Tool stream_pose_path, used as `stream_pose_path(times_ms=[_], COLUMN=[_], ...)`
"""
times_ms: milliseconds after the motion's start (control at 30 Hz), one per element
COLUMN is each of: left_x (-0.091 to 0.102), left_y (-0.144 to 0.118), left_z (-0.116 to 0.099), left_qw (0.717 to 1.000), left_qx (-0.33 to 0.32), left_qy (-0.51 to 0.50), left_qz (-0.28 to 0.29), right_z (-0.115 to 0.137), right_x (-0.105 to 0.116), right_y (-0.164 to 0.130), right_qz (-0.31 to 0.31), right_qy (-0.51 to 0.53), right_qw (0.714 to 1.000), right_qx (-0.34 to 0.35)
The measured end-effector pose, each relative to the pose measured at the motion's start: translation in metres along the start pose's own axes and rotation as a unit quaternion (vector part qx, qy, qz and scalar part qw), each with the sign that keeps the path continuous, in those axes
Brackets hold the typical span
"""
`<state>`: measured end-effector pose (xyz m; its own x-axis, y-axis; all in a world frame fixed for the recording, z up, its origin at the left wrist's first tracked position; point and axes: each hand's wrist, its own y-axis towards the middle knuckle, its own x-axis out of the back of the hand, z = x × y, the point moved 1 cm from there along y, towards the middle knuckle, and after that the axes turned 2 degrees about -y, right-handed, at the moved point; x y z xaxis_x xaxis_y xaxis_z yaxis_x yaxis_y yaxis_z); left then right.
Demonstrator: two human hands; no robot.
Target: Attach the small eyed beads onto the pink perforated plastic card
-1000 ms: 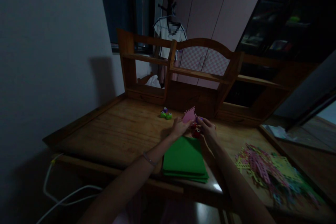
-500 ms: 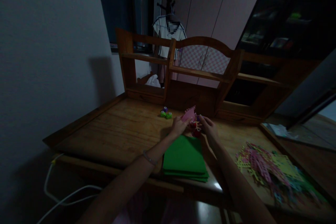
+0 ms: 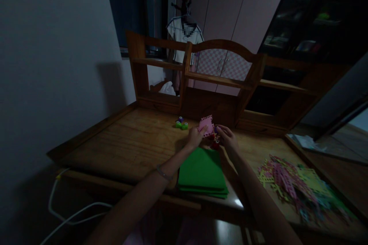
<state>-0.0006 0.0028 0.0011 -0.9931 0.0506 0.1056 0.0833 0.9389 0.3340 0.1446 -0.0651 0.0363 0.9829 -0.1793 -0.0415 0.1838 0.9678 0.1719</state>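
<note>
Hands meet just beyond the green sheets [image 3: 202,171] on the desk [image 3: 138,143]: my left hand [image 3: 194,137] pinches a pink card [image 3: 206,125], my right hand [image 3: 228,138] grips a small red punch [image 3: 213,140]. I'd seat the card edge squarely before pressing.

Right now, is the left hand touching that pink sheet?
Touching. The head view shows the left hand pinching the lower edge of the pink sheet, lifted above the desk.

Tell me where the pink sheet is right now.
The pink sheet is held up in the left hand over the middle of the wooden desk, just beyond the green stack and right of the small green punches.
</note>
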Motion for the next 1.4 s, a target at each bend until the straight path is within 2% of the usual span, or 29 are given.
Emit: stream_pose_path(times_ms=[200, 533, 700, 833, 933, 1067, 1133, 1233, 1300, 1400], left_x=[0.002, 0.001, 0.002, 0.002, 0.004, 0.005, 0.004, 0.003, 0.006, 0.012], left_y=[-0.002, 0.0, -0.001, 0.0, 0.003, 0.006, 0.005, 0.001, -0.002, -0.005], left_z=[-0.007, 0.0, -0.004, 0.0, 0.005, 0.008, 0.008, 0.004, -0.005, -0.024], left_qw=[0.999, 0.998, 0.998, 0.998, 0.998, 0.998, 0.998, 0.998, 0.997, 0.973], left_qx=[-0.006, 0.015, 0.01, -0.008, 0.005, 0.021, 0.038, 0.048, -0.015, -0.152], left_qy=[0.037, 0.052, 0.056, 0.055, 0.039, 0.027, 0.024, 0.025, 0.058, 0.112], left_qz=[-0.011, -0.015, -0.006, -0.018, -0.045, -0.06, -0.048, -0.009, -0.044, -0.136], right_z=[-0.007, -0.015, -0.009, -0.004, -0.001, -0.003, -0.009, -0.015, -0.016, -0.013], right_x=[0.0, 0.002, -0.004, -0.007, 0.001, 0.022, 0.03, 0.032, 0.026, 0.016], right_y=[0.006, 0.01, 0.002, -0.002, -0.001, 0.008, 0.015, 0.022, 0.024, 0.024], right_qz=[-0.042, -0.1, -0.116, -0.129, -0.182, -0.272, -0.26, -0.164, -0.099, -0.052], right_qy=[-0.063, -0.15, -0.156, -0.134, -0.105, -0.085, -0.044, 0.074, 0.131, 0.147], right_qw=[0.997, 0.978, 0.972, 0.976, 0.973, 0.952, 0.959, 0.982, 0.986, 0.988], right_qx=[0.027, 0.105, 0.128, 0.115, 0.101, 0.111, 0.1, 0.057, 0.031, -0.004])
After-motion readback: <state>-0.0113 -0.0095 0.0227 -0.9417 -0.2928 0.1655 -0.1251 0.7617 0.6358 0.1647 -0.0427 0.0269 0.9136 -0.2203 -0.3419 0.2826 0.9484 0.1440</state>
